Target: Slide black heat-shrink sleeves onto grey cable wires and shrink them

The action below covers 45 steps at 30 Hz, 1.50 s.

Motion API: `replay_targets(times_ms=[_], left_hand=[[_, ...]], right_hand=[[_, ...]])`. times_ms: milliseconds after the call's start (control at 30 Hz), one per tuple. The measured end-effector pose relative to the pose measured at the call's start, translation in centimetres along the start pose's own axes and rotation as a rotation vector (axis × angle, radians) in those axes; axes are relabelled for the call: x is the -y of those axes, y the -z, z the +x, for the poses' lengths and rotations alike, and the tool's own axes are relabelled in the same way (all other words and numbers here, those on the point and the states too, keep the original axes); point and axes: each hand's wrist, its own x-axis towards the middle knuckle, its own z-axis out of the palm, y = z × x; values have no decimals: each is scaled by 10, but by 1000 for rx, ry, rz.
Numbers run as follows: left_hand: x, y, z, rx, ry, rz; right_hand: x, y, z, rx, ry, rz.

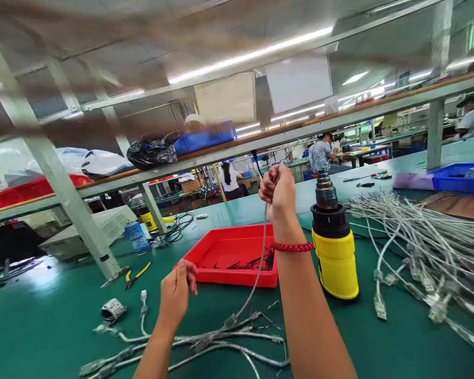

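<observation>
My right hand (pixel 277 192), raised above the red tray, is closed around the upper part of a grey cable (pixel 260 258). The cable hangs from the fist down to the cables on the bench. My left hand (pixel 177 289) is at the tray's near left corner with its fingers curled; whether it pinches anything small is hidden. Short thin black pieces (pixel 245 264) lie in the red tray (pixel 221 276). Several grey cables with plugs (pixel 205 339) spread over the bench below my hands. Just right of my right forearm, a yellow heat gun (pixel 335 263) stands with its nozzle up.
A large heap of grey cables (pixel 430 242) covers the right side, with a blue tray (pixel 462 178) behind. Yellow-handled pliers (pixel 138 275), a label roll (pixel 112 309) and a blue can (pixel 136 238) sit left. A shelf (pixel 237 145) crosses above. People sit farther back.
</observation>
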Motion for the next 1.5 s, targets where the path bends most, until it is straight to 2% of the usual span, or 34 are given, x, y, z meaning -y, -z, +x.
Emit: replay_targets(times_ms=[300, 533, 933, 1500], left_hand=[[0, 0, 1, 10, -14, 12], [2, -1, 1, 30, -44, 22], [6, -2, 1, 39, -19, 16], [0, -2, 0, 27, -57, 66]], right_hand=[[-5, 6, 8, -269, 206, 58], [-5, 9, 12, -352, 242, 133], [4, 7, 9, -425, 295, 227], [15, 0, 3, -409, 324, 268]])
